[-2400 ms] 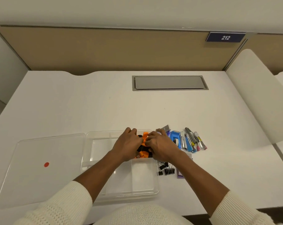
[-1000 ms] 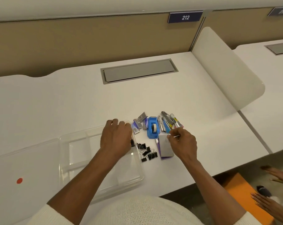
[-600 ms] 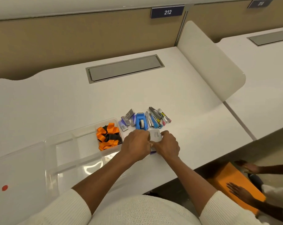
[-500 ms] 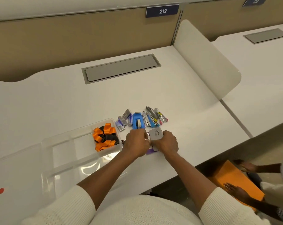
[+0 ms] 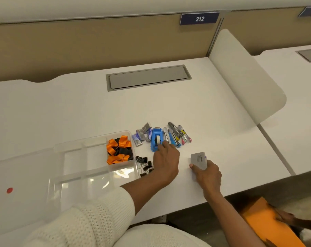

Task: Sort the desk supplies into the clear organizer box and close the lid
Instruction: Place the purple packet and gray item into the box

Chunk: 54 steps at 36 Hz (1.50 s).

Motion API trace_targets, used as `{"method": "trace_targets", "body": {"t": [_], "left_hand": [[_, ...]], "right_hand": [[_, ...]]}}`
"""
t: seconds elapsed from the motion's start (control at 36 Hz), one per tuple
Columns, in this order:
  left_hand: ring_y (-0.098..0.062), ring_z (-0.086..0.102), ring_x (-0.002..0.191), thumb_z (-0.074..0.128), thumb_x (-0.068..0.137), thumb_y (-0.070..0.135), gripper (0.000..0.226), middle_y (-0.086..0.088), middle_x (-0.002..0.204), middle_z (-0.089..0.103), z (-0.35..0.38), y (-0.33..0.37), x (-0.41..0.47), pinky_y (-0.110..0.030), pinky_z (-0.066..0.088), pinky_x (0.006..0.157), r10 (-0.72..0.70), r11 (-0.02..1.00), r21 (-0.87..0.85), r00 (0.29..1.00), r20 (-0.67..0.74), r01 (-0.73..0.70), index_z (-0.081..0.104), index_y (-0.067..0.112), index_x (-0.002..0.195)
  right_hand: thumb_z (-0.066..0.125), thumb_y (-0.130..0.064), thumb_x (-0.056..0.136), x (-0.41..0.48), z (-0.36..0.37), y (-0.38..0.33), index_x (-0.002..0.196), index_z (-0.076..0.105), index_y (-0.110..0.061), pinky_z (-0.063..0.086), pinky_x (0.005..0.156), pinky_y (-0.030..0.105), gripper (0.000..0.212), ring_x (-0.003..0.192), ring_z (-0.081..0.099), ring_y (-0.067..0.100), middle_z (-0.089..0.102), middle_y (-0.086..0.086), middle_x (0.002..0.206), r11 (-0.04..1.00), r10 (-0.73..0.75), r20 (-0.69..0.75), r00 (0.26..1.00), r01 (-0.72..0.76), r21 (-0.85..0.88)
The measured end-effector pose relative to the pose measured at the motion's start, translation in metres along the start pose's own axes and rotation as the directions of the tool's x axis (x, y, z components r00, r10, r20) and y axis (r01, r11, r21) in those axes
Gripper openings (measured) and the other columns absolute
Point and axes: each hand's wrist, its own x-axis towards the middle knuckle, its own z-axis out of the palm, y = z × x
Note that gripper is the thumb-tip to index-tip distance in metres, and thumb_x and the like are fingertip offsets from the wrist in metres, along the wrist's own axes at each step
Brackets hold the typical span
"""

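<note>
The clear organizer box (image 5: 72, 164) lies open on the white desk, with orange and black ribbon (image 5: 119, 150) in its far right compartment. Its lid (image 5: 17, 177), marked by a red dot, rests to the left. Black binder clips (image 5: 144, 165) lie just right of the box. Behind them sit small staple boxes (image 5: 141, 134), a blue tape dispenser (image 5: 155, 139) and a row of pens and cutters (image 5: 177, 135). My left hand (image 5: 166, 160) reaches toward the dispenser, fingers loosely apart, fingertips at its near end. My right hand (image 5: 207, 173) grips a small grey and purple packet (image 5: 198, 160), lifted slightly off the desk.
A grey cable hatch (image 5: 148, 77) is set in the desk's far middle. A white curved divider (image 5: 243, 75) stands on the right before the neighbouring desk. Below the desk's right edge another person's hand holds an orange folder (image 5: 265, 223).
Both hands were together on the packet half a second ago. Now they have parted: my right hand carried the packet to the right, my left hand moved up to the tape dispenser.
</note>
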Motion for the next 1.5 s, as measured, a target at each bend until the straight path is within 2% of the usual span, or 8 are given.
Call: {"method": "trace_targets", "body": {"t": [0.19,0.31,0.58,0.81,1.06,1.17,1.28,1.5], "left_hand": [[-0.036,0.056,0.12,0.086,0.081,0.039,0.091,-0.026,0.147,0.038,-0.001,0.013,-0.001,-0.04,0.055,0.087,0.103,0.995,0.006,0.994,0.036,-0.104,0.04,-0.003,0.147],[-0.036,0.065,0.11,0.081,0.083,0.016,0.089,-0.039,0.158,0.023,-0.004,0.022,-0.009,-0.035,0.05,0.073,0.091,0.995,0.034,0.991,0.096,-0.095,0.029,-0.009,0.152],[-0.033,0.065,0.107,0.086,0.076,0.009,0.088,-0.032,0.143,0.041,-0.008,0.019,-0.012,-0.034,0.055,0.078,0.063,0.998,0.019,0.996,0.064,-0.065,0.036,-0.007,0.147],[-0.027,0.064,0.095,0.094,0.07,0.022,0.097,-0.025,0.135,0.046,-0.008,0.013,-0.015,-0.033,0.042,0.061,0.114,0.993,-0.007,0.993,0.032,-0.114,0.04,-0.006,0.145],[-0.029,0.069,0.091,0.083,0.083,0.013,0.028,-0.01,0.097,0.068,-0.03,-0.018,-0.019,-0.035,0.044,0.065,0.132,0.965,-0.224,0.99,-0.041,-0.138,0.066,0.009,0.105],[-0.024,0.068,0.106,0.082,0.085,0.035,0.036,-0.006,0.112,0.071,-0.048,-0.056,-0.027,-0.035,0.058,0.079,0.025,0.925,-0.379,1.0,0.016,-0.018,0.065,0.017,0.111],[-0.022,0.067,0.111,0.078,0.091,0.031,0.031,-0.006,0.121,0.073,-0.068,-0.108,-0.043,-0.031,0.059,0.081,0.02,0.855,-0.519,0.999,0.045,0.006,0.072,0.013,0.116],[-0.016,0.066,0.094,0.079,0.09,0.027,0.019,0.001,0.104,0.074,-0.084,-0.192,-0.075,-0.025,0.052,0.069,-0.017,0.78,-0.623,0.996,0.083,0.065,0.08,0.02,0.108]], "right_hand": [[0.081,-0.036,0.088,0.0,-0.024,0.017,0.141,0.056,-0.016,0.057,0.098,0.059,0.062,0.119,0.061,0.043,0.062,0.017,0.139,1.0,0.001,0.0,1.0,-0.001,0.031],[0.081,-0.037,0.088,0.0,-0.028,0.022,0.141,0.057,-0.019,0.055,0.099,0.06,0.061,0.119,0.062,0.043,0.062,0.016,0.139,0.998,-0.012,0.013,1.0,0.011,0.057],[0.078,-0.038,0.09,-0.002,-0.025,0.02,0.142,0.056,-0.019,0.052,0.101,0.061,0.059,0.12,0.061,0.044,0.061,0.015,0.142,0.992,-0.06,0.034,0.998,0.056,0.109],[0.077,-0.038,0.09,-0.003,-0.027,0.011,0.142,0.056,-0.017,0.05,0.102,0.062,0.06,0.12,0.061,0.046,0.061,0.017,0.143,0.99,-0.075,0.021,0.997,0.072,0.119],[0.07,-0.032,0.097,-0.023,-0.031,-0.022,0.143,0.055,-0.019,0.05,0.102,0.063,0.05,0.111,0.059,0.035,0.062,0.012,0.133,0.949,-0.099,0.067,0.993,0.074,0.306],[0.064,-0.024,0.101,-0.048,-0.027,-0.045,0.136,0.058,-0.025,0.055,0.095,0.053,0.036,0.112,0.06,0.03,0.064,-0.001,0.119,0.898,-0.17,0.171,0.97,0.081,0.433],[0.068,-0.033,0.091,-0.075,-0.013,-0.069,0.121,0.061,-0.032,0.058,0.074,0.03,0.031,0.108,0.066,0.017,0.068,-0.012,0.114,0.876,-0.333,0.266,0.905,0.192,0.443],[0.075,-0.036,0.086,-0.116,0.037,-0.11,0.117,0.059,-0.038,0.065,0.074,0.028,0.035,0.107,0.068,0.009,0.069,-0.013,0.118,0.858,-0.498,0.375,0.782,0.382,0.343]]}}
